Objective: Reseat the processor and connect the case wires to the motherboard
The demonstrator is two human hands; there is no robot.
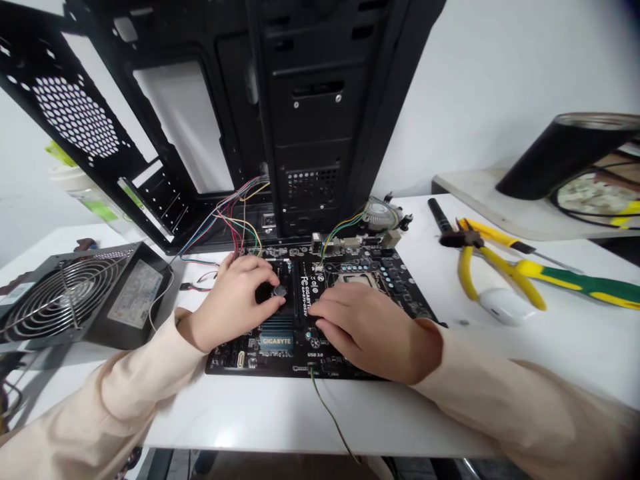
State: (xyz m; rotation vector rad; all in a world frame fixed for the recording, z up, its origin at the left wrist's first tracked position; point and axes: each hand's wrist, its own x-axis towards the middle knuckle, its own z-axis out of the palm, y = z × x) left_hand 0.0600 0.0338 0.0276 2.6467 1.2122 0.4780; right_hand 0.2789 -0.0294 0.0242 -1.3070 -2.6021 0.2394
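Note:
A black Gigabyte motherboard point(293, 367) lies flat on the white table. My left hand point(237, 300) curls over its left part, thumb and forefinger at either side of a round silver coin cell battery point(280, 291). Below that hand sits a blue heatsink point(277, 342) lettered GIGABYTE. On the board's middle rests my right hand point(373, 330), its fingers bent and drawn together beside the long slot. Whatever its fingertips hold, if anything, is hidden. The processor socket point(357, 279) shows just behind that hand. A thin green cable point(330, 407) runs from the board's front edge.
Behind the board stands an open black computer case point(320, 60) with coloured wires point(235, 213). A power supply point(140, 293) is at left, a CPU cooler point(383, 215) behind. Yellow-handled pliers point(467, 270), a green-yellow screwdriver point(575, 283) and a white mouse-like object point(505, 305) lie right.

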